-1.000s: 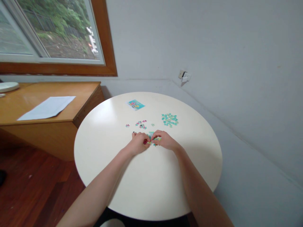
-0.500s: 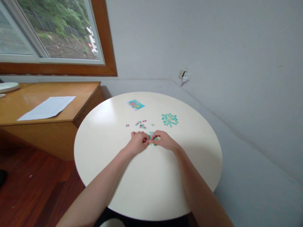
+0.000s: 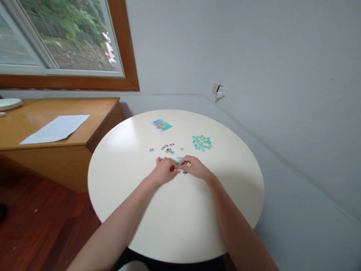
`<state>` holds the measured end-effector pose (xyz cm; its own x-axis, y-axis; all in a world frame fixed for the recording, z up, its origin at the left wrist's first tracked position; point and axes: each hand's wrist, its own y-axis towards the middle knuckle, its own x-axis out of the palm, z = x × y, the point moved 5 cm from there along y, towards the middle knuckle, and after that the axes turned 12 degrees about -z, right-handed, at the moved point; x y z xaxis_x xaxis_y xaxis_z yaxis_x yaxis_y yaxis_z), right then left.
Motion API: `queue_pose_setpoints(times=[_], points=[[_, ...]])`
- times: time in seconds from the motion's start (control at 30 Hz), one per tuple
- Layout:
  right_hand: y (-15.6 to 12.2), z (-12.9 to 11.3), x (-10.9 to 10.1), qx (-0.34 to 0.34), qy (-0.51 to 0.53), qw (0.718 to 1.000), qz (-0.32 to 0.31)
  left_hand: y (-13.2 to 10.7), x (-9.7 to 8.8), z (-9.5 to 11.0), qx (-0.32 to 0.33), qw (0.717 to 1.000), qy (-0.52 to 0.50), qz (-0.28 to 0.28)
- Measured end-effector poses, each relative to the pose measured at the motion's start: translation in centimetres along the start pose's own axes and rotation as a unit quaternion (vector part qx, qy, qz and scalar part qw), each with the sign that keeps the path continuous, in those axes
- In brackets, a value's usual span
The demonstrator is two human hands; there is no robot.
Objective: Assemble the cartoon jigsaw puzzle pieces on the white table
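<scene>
My left hand [image 3: 164, 171] and my right hand [image 3: 195, 168] meet fingertip to fingertip over a small joined patch of jigsaw pieces [image 3: 180, 165] near the middle of the round cream table [image 3: 141, 218]. Both hands have their fingers curled and pinched onto the pieces; a red bit shows at my left fingertips. Beyond the hands lie a few loose pink pieces [image 3: 168, 148], one lone piece [image 3: 151, 150] to their left, and a heap of teal pieces [image 3: 202, 143]. A small picture card [image 3: 161, 125] lies at the table's far side.
A wooden desk [image 3: 70, 150] stands to the left with a white sheet [image 3: 55, 128] and a white plate [image 3: 9, 104] on it. A wood-framed window [image 3: 64, 45] is above it. Grey walls close in the right side, with a small wall fitting [image 3: 219, 90].
Almost nothing: my fingertips have shifted slightly on the joined pieces, staying at the same spot.
</scene>
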<state>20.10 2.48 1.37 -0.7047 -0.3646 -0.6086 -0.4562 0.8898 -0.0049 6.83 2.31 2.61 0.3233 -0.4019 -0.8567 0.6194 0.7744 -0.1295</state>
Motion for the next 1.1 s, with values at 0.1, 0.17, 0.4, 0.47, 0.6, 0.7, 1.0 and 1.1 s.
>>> queue_pose_setpoints(times=[0.1, 0.17, 0.4, 0.47, 0.6, 0.7, 1.0, 1.1], points=[[-0.06, -0.1, -0.05, -0.001, -0.003, 1.0, 0.0, 0.08, 0.11, -0.06, 0.003, 1.0, 0.0, 0.004], [-0.11, -0.14, -0.09, -0.003, -0.009, 1.0, 0.003, 0.13, 0.22, -0.1, 0.01, 1.0, 0.001, 0.005], [-0.04, 0.06, 0.05, 0.005, 0.012, 1.0, 0.001, -0.08, -0.07, -0.04, 0.009, 1.0, 0.006, 0.013], [0.01, 0.15, 0.09, 0.005, 0.01, 1.0, 0.0, -0.13, -0.15, 0.0, 0.01, 1.0, 0.008, 0.013], [0.02, 0.2, 0.07, -0.002, -0.004, 1.0, 0.005, -0.11, -0.11, -0.03, 0.022, 1.0, 0.006, 0.009], [-0.01, 0.2, 0.02, -0.002, -0.011, 1.0, 0.007, -0.05, 0.0, -0.13, 0.025, 1.0, 0.008, 0.0], [0.03, 0.38, 0.08, 0.0, 0.011, 1.0, 0.01, -0.17, -0.17, 0.04, 0.008, 1.0, 0.014, -0.003], [0.09, 0.38, 0.07, -0.004, 0.019, 1.0, 0.016, -0.19, -0.13, 0.11, 0.008, 1.0, 0.011, -0.002]])
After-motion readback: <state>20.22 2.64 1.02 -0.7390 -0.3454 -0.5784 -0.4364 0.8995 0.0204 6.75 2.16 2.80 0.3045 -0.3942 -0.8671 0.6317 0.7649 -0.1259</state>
